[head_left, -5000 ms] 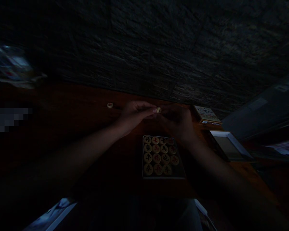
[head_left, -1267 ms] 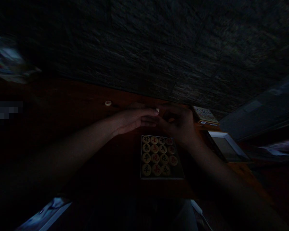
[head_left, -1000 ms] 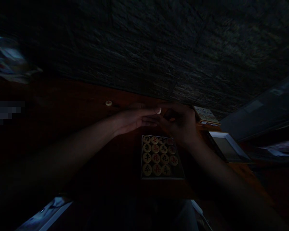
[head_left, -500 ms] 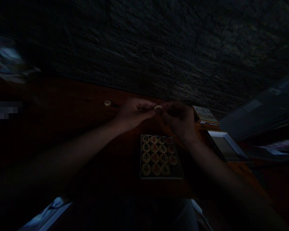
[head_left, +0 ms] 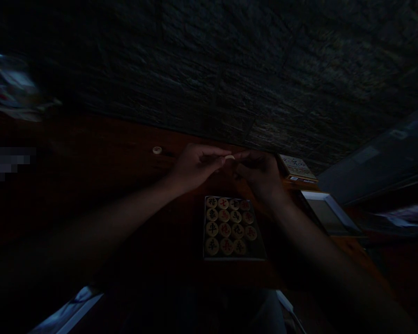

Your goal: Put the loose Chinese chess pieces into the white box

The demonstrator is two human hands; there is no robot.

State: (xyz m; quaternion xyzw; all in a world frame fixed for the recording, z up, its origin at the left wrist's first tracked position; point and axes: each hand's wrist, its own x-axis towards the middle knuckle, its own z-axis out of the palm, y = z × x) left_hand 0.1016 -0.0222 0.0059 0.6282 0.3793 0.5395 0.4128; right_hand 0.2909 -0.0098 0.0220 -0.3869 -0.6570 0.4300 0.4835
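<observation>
A pale round Chinese chess piece (head_left: 230, 157) is held up between my two hands, above the far side of the table. My left hand (head_left: 197, 164) pinches it from the left, thumb and forefinger closed on its edge. From the right, the fingertips of my right hand (head_left: 259, 169) close on the same piece; its face cannot be read. Nearer to me lies an open box (head_left: 257, 250) with rows of Chinese chess pieces (head_left: 225, 229) marked in red and black. A gap shows in its near right corner. Another single piece (head_left: 157, 150) lies on the table, left of my left hand.
To the right stand a printed box (head_left: 297, 168) and a shallow, open box lid (head_left: 325, 211). A dark stone wall (head_left: 209, 83) rises behind the reddish wooden table (head_left: 101, 139). A blurred clear plastic bag (head_left: 16, 86) is at the far left. The light is very dim.
The piece between my fingers has tilted a little, and my right thumb has drawn slightly back from it. Both hands stay in nearly the same place; the pieces in the box are unchanged.
</observation>
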